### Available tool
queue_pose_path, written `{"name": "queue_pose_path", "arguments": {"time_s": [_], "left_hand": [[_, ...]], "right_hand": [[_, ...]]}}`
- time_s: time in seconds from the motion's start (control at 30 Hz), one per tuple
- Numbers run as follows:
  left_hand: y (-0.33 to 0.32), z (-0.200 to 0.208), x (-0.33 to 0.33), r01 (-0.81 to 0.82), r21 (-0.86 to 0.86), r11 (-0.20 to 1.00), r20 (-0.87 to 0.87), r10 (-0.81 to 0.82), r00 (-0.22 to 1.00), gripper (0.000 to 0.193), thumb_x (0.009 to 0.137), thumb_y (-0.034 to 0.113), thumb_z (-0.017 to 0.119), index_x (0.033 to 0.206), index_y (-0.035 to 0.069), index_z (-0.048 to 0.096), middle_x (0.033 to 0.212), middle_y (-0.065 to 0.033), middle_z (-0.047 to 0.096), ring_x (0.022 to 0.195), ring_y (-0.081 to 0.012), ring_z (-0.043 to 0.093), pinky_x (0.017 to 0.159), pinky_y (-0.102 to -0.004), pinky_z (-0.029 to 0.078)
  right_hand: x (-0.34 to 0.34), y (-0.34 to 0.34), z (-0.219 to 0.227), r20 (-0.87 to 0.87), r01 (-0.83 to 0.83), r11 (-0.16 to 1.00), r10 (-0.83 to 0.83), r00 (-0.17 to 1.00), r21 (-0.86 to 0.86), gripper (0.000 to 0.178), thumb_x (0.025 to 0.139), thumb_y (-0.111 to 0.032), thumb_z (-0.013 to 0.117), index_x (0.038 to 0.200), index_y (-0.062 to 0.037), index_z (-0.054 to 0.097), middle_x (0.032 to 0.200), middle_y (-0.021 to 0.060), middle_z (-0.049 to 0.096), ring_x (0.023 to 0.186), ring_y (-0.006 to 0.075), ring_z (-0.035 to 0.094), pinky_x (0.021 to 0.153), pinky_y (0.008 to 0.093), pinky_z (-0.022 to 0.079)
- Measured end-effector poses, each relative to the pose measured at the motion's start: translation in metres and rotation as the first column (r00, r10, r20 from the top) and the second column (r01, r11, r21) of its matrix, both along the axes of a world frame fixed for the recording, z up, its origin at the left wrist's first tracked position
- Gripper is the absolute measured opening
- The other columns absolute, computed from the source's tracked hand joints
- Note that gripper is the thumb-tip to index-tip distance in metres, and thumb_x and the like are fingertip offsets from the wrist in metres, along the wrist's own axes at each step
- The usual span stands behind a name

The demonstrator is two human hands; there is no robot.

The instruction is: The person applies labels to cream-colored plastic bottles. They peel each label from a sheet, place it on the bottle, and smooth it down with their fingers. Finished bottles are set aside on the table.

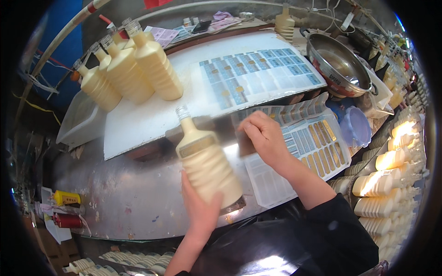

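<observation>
My left hand (201, 204) is wrapped round the lower body of a cream ribbed bottle (209, 161) with a clear threaded neck, tilted with its neck pointing away to the left. A gold-toned label band (198, 146) crosses the bottle's shoulder. To the right of the bottle, my right hand (263, 135) is closed, fingers curled in; a blurred brownish patch shows beneath it, and I cannot make out what it grips, if anything. Near that hand lie label sheets (322, 154) printed in gold and blue.
Several cream bottles (159, 69) stand at the far left of a white board (138, 119), which carries a blue label sheet (258, 69). A metal pan (338, 60) and a purple basin (355, 126) are at right, beside stacked bottles (377, 186). A yellow container (66, 198) sits lower left.
</observation>
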State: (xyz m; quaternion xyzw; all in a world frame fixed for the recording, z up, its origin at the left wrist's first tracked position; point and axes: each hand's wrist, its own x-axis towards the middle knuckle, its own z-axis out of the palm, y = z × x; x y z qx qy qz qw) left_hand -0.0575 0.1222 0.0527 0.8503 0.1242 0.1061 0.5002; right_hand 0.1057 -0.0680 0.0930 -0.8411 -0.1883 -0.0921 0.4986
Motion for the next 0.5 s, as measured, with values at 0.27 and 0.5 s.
{"name": "queue_pose_path", "arguments": {"time_s": [0.27, 0.5], "left_hand": [[-0.004, -0.017, -0.002, 0.0, -0.063, 0.998, 0.092, 0.006, 0.996, 0.098, 0.085, 0.031, 0.067, 0.161, -0.002, 0.013, 0.152, -0.027, 0.04, 0.138, -0.0357, 0.045, 0.116, -0.0438, 0.034], [-0.003, -0.018, -0.006, -0.027, -0.093, 0.995, 0.111, 0.038, 0.993, 0.1, 0.08, 0.028, 0.072, 0.158, -0.005, 0.018, 0.149, -0.0283, 0.041, 0.137, -0.0393, 0.045, 0.116, -0.0469, 0.035]], "right_hand": [[0.023, -0.023, -0.004, 0.341, 0.155, 0.934, -0.038, 0.939, -0.321, 0.025, 0.089, -0.01, 0.06, 0.111, -0.0025, 0.068, 0.115, 0.0133, 0.07, 0.085, 0.0361, 0.07, 0.075, 0.0448, 0.056], [0.064, -0.006, -0.018, 0.434, 0.141, 0.771, 0.188, 0.881, -0.621, 0.041, 0.08, -0.001, 0.063, 0.121, -0.001, 0.061, 0.124, 0.0151, 0.067, 0.086, 0.0333, 0.071, 0.074, 0.0413, 0.058]]}}
